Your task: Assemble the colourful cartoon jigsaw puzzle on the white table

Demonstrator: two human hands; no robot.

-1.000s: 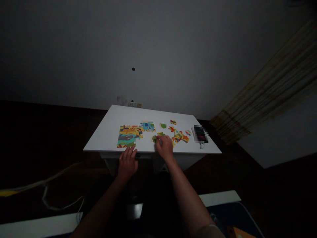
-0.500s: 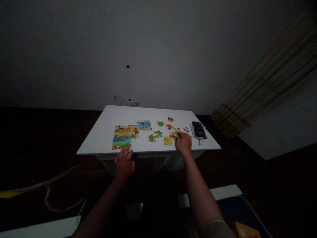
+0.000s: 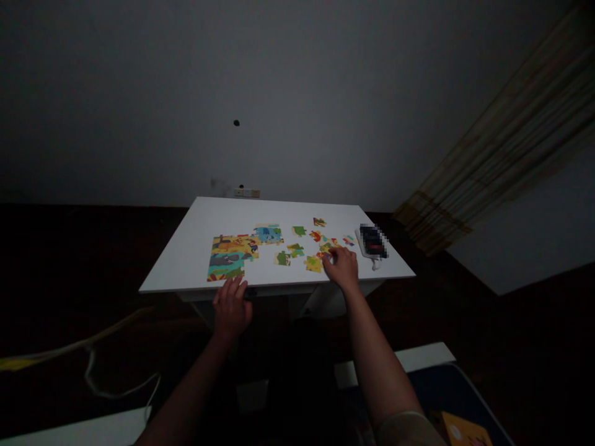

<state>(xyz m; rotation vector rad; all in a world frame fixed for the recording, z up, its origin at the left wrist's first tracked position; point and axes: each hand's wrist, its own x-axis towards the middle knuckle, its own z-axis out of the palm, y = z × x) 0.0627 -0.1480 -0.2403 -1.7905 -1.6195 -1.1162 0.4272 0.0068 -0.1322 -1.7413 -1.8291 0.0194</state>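
My left hand [image 3: 231,308] rests at the table's front edge, fingers stretched out and holding nothing. Just beyond its fingertips lies the joined part of a jigsaw puzzle [image 3: 227,257], with animals on yellow, teal and green. A blue joined section [image 3: 268,235] adjoins its upper right. My right hand [image 3: 343,267] is over the loose pieces, its fingers bent and pinched on a small puzzle piece that they mostly cover. Close by its fingertips are a yellow puzzle piece [image 3: 313,264] and an orange-red puzzle piece [image 3: 316,236]. Green puzzle pieces [image 3: 282,258] lie between the hands.
The white table [image 3: 176,263] stands near a grey wall [image 3: 325,124]. A white object with a blurred dark top [image 3: 372,241] lies at the table's right, a cord beside it. A curtain [image 3: 493,148] hangs at right. An orange box [image 3: 465,430] is at lower right.
My right hand has shifted slightly left among the loose pieces, its fingertips lower and nearer the yellow piece. My left hand stays at the table edge. The view has moved a little.
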